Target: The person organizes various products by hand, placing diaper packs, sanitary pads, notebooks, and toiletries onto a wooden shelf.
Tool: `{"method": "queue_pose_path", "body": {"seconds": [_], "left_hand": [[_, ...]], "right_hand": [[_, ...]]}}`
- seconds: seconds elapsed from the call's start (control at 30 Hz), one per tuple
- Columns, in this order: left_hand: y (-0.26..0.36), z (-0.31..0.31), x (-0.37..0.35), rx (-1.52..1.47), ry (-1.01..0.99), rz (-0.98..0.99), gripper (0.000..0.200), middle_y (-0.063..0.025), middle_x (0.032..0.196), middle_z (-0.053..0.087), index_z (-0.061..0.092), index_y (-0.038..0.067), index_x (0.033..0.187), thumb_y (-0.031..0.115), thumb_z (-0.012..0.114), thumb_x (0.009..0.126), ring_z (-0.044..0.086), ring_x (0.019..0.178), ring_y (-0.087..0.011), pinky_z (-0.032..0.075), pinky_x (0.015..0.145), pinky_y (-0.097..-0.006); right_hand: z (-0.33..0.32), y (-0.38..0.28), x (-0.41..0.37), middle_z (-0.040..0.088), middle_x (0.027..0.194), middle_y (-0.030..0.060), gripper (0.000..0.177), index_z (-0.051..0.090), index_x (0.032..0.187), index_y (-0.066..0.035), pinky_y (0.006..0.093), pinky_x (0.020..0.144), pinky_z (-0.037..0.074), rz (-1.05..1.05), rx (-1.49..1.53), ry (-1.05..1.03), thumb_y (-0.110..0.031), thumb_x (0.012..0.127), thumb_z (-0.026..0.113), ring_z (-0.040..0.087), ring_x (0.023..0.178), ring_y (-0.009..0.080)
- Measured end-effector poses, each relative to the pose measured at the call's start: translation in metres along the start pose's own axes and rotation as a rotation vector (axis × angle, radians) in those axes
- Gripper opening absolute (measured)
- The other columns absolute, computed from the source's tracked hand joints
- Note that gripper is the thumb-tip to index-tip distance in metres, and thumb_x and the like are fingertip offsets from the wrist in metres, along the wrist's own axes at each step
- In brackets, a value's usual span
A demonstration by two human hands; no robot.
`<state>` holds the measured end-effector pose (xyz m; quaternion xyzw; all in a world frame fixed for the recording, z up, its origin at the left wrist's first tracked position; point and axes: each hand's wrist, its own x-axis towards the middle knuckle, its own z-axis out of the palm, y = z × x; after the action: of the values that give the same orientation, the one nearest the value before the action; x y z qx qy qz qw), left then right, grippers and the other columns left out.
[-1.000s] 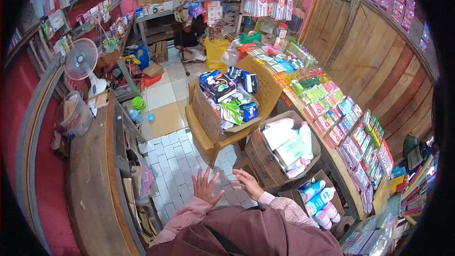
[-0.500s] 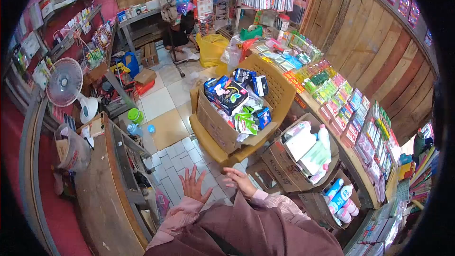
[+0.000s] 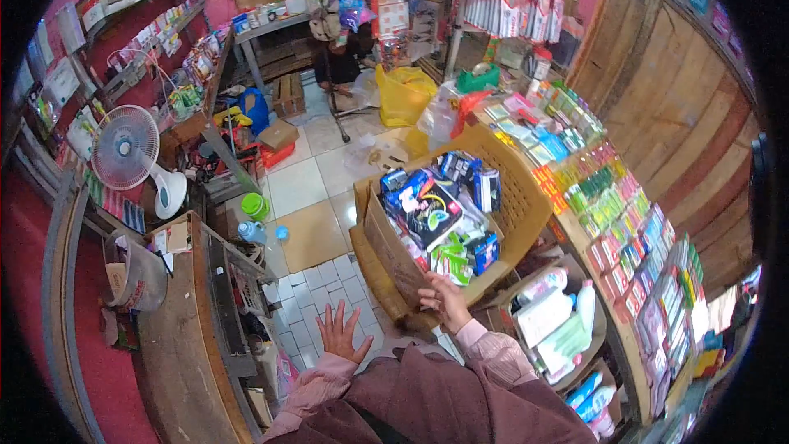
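Note:
My left hand [image 3: 343, 332] is held out over the tiled floor with its fingers spread and nothing in it. Farther right, my right hand [image 3: 446, 302] has its fingers loosely bent and apart, its fingertips right at the near lower corner of a cardboard box [image 3: 394, 240]. That box rests on the seat of a tan plastic chair [image 3: 519, 201]. Packs in dark blue and black wrappers [image 3: 427, 212] fill it, along with a green-and-white packet [image 3: 452, 260]. Both my sleeves are pink, under a brown garment.
A second box holds white bottles [image 3: 546, 316] at right, beside a long counter of small packets [image 3: 604, 214]. To my left stand a wooden counter [image 3: 177, 333] and a white fan [image 3: 127, 148]. Yellow bags [image 3: 404, 97] and a seated person [image 3: 339, 66] are at the back.
My right hand has moved forward and right, up to the corner of the box on the chair. The left hand stays spread. The view has shifted, with the chair and boxes nearer.

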<state>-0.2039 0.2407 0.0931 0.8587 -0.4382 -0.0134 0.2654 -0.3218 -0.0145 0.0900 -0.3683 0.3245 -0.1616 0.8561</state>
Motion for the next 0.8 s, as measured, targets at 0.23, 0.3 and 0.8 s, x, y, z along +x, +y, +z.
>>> {"method": "queue_pose_path", "body": {"seconds": [0.23,0.3,0.8], "left_hand": [[0.042,0.018,0.06,0.044,0.056,-0.097,0.074,-0.0154,0.149,0.021,0.038,0.019,0.139,0.043,0.067,0.075,0.011,0.138,-0.0435,0.004,0.105,-0.0664],[0.049,0.028,0.069,0.044,0.048,-0.129,0.073,-0.0159,0.149,0.021,0.038,0.019,0.139,0.043,0.066,0.076,0.011,0.138,-0.0437,0.003,0.105,-0.0665],[0.071,0.055,0.125,0.055,0.006,-0.244,0.074,-0.015,0.15,0.021,0.035,0.02,0.141,0.044,0.065,0.078,0.01,0.138,-0.0433,0.003,0.106,-0.0655]], "right_hand": [[-0.016,-0.125,0.107,0.059,0.096,0.0025,0.026,0.06,0.114,-0.006,0.0248,0.074,0.047,-0.354,-0.288,0.119,-0.015,0.089,0.058,0.058,0.087,0.0117],[-0.045,-0.131,0.159,0.06,0.108,0.0093,0.029,0.061,0.112,-0.005,0.0319,0.091,0.043,-0.72,-0.587,0.147,-0.012,0.083,0.064,0.056,0.102,0.0214],[-0.074,-0.12,0.222,0.049,0.131,0.0192,0.056,0.053,0.128,-0.014,0.0432,0.103,0.034,-0.706,-1.366,-0.072,-0.031,0.077,0.07,0.043,0.121,0.0376]]}}
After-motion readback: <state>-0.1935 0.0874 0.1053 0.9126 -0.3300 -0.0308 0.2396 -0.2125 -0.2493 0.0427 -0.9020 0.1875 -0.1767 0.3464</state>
